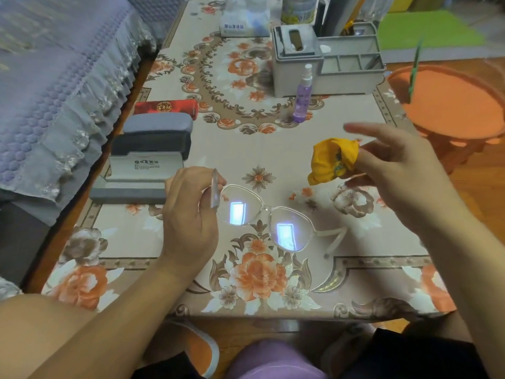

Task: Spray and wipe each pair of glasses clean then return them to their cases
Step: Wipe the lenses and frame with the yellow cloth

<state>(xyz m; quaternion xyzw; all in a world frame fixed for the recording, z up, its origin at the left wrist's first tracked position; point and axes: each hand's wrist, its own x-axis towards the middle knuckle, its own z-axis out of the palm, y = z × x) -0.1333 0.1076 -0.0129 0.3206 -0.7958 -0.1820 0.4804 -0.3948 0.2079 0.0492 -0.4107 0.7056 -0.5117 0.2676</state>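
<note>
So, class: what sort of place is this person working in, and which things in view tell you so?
Most likely a home living room, not a workshop. A low table with a floral cover sits beside a sofa under a frilled lilac throw, and a tissue pack and a grey desk organiser stand at its far end.

bottle top: the tall bottle [298, 8] is cut off by the upper edge
right fingertip: blurred on the right hand [399, 170]
open case [136, 177]: lid print too small to read
</note>
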